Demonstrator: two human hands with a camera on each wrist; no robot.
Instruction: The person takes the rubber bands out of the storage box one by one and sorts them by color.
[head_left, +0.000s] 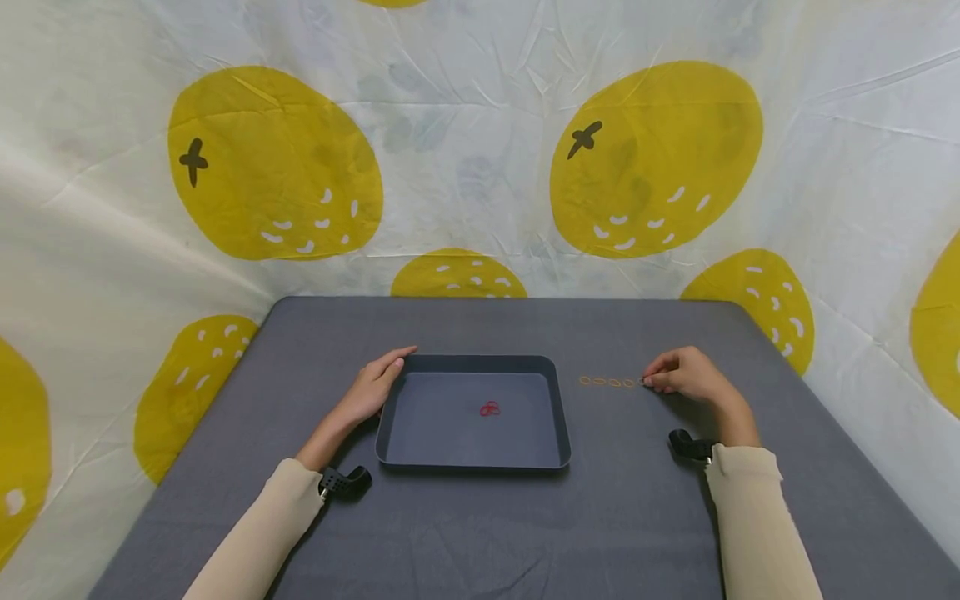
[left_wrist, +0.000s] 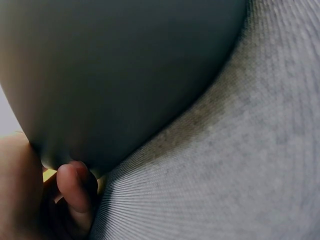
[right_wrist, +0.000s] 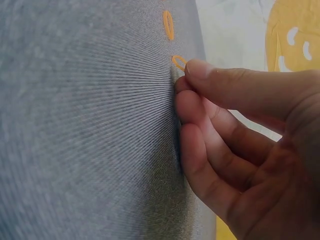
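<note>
My left hand (head_left: 372, 387) grips the far left corner of a dark grey rectangular tray (head_left: 474, 463). In the left wrist view, curled fingertips (left_wrist: 75, 186) lie against the tray's outer wall (left_wrist: 125, 75). A small cluster of red rubber bands (head_left: 490, 408) lies on the tray floor. To the tray's right, my right hand (head_left: 692, 377) pinches a small orange rubber band (right_wrist: 178, 61) between thumb and forefinger at the cloth; the thumb tip covers part of it. Several orange rubber bands (head_left: 615, 383) form a row leading from the tray side to these fingertips.
A grey cloth (head_left: 465, 533) covers the table. Behind and beside it hangs a white curtain (head_left: 465, 167) printed with large yellow fruits. Each wrist wears a black camera mount, the left one (head_left: 347, 483) close to the tray's near left corner.
</note>
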